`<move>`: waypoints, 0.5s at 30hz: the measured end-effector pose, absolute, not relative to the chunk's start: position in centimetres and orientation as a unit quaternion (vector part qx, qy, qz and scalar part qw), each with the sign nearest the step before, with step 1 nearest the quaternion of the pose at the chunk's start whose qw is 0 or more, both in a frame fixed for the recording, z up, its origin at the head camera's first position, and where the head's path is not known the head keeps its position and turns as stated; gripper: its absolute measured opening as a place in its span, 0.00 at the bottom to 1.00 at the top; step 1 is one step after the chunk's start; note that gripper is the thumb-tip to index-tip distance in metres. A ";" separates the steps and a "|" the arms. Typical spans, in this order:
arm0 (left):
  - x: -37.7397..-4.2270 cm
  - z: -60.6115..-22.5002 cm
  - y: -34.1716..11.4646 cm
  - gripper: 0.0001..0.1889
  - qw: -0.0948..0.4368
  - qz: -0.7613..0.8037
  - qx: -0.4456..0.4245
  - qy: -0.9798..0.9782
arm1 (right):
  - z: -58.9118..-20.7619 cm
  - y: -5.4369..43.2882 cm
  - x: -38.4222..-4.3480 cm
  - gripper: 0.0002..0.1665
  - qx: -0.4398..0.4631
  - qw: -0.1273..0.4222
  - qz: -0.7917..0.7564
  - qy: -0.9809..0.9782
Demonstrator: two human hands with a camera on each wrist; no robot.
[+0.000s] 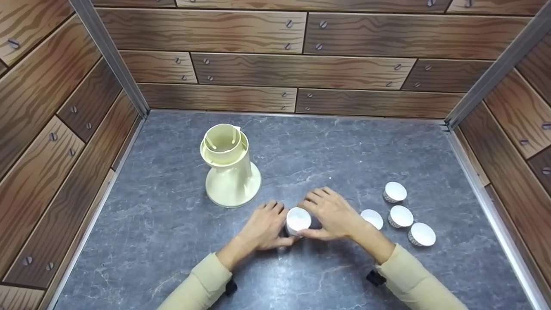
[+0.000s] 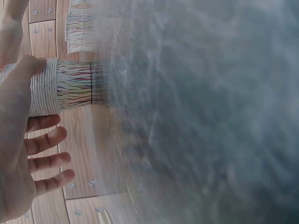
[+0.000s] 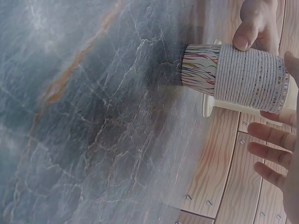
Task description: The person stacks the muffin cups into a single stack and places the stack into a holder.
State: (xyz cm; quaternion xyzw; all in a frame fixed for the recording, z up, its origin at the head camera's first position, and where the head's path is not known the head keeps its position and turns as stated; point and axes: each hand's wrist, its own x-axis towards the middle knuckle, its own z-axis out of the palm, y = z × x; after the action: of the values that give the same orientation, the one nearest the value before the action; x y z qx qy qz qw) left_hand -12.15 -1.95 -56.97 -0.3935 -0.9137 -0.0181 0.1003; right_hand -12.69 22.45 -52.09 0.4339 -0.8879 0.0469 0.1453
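A nested stack of white paper cups (image 1: pixel 298 220) with thin coloured streaks on the sides stands upright on the table, in front of me. Many rolled rims show along it in the right wrist view (image 3: pixel 250 77). My left hand (image 1: pixel 267 227) holds it from the left, between thumb and index finger, lower on the rims; its other fingers (image 2: pixel 49 161) extend past the stack. From the right, my right hand (image 1: pixel 330 215) grips nearer the top with thumb and index finger, the remaining fingers (image 3: pixel 271 151) spread. The inside of the top cup is white.
Several loose paper cups (image 1: pixel 400 216) stand upright to the right, one partly hidden behind my right wrist. A cream plastic stand (image 1: pixel 232 185) with a round open top and flared base stands at the back left. Wood-patterned walls (image 1: pixel 249 69) enclose the grey marbled table (image 1: pixel 142 224).
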 end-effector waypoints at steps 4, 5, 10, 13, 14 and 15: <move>-12.1 -57.0 -2.0 0.37 0.100 -0.033 -0.394 -0.913 | -52.1 22.5 -12.5 0.43 0.429 0.141 0.049 -0.891; -12.1 -57.0 -2.0 0.37 0.099 -0.035 -0.394 -0.913 | -52.1 22.5 -12.5 0.44 0.428 0.139 0.049 -0.892; -12.2 -56.9 -1.9 0.38 0.096 -0.029 -0.393 -0.914 | -51.8 22.8 -12.3 0.47 0.427 0.142 0.046 -0.892; -12.2 -56.8 -1.9 0.38 0.090 -0.023 -0.391 -0.916 | -51.5 23.2 -12.4 0.47 0.431 0.150 0.045 -0.889; -12.2 -56.7 -1.9 0.39 0.088 -0.023 -0.391 -0.916 | -51.5 23.3 -12.4 0.47 0.432 0.152 0.045 -0.888; -12.2 -56.7 -1.9 0.39 0.088 -0.022 -0.391 -0.916 | -51.5 23.4 -12.4 0.47 0.434 0.156 0.045 -0.886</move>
State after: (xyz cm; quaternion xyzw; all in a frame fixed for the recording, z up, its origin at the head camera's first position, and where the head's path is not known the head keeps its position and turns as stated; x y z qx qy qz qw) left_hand -12.17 -1.89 -56.74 -0.3909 -0.9159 -0.0216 0.0884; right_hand -12.36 23.44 -51.46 0.4336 -0.8864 0.0448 0.1555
